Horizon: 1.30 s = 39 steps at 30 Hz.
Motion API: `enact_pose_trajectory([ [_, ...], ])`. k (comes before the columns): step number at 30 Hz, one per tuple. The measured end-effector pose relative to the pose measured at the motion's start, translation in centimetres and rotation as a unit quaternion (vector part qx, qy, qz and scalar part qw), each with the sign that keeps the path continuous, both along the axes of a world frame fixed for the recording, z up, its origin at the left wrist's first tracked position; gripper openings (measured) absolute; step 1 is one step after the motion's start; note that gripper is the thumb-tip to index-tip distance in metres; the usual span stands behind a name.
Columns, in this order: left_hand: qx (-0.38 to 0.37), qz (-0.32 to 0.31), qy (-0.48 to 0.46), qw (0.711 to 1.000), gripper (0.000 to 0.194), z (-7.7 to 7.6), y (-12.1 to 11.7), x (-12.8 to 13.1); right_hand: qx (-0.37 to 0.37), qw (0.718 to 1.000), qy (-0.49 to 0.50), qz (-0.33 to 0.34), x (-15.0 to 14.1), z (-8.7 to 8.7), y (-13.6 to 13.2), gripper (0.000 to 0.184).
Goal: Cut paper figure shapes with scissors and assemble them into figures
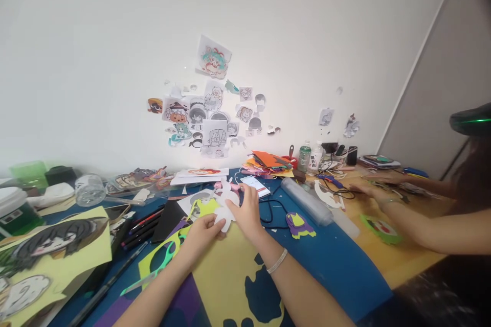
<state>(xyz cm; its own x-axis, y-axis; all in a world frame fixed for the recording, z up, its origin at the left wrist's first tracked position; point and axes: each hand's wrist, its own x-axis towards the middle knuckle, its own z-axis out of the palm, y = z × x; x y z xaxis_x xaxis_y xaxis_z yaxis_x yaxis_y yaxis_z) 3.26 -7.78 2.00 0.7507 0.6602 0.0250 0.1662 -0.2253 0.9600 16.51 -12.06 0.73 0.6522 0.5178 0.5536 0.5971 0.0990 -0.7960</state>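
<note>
Both my hands hold a white paper cutout [226, 209] with a rounded outline above the middle of the desk. My left hand [207, 228] pinches its lower left edge, while my right hand [247, 212] grips its right side. Just behind it lies a yellow-green paper cutout [204, 208]. Below the hands is a tan paper sheet [218, 271] with shapes cut out of it. Green-handled scissors [164, 260] rest beside my left forearm. To the right of my right hand lies a purple and yellow-green layered cutout [300, 225].
Pens [143, 227] and drawings on yellow paper [57, 250] lie at left. A phone [255, 186], a clear plastic roll [307, 202], and bottles [305, 157] stand or lie behind. At right, another person's hands [376, 194] work over a wooden table [368, 235].
</note>
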Motion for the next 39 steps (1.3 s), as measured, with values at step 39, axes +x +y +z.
enact_pose_trajectory([
  [39,0.339,0.06,0.086,0.935,0.022,-0.6,1.7,-0.4,-0.047,0.934,-0.318,0.156,-0.5,0.0,-0.7,0.02],
])
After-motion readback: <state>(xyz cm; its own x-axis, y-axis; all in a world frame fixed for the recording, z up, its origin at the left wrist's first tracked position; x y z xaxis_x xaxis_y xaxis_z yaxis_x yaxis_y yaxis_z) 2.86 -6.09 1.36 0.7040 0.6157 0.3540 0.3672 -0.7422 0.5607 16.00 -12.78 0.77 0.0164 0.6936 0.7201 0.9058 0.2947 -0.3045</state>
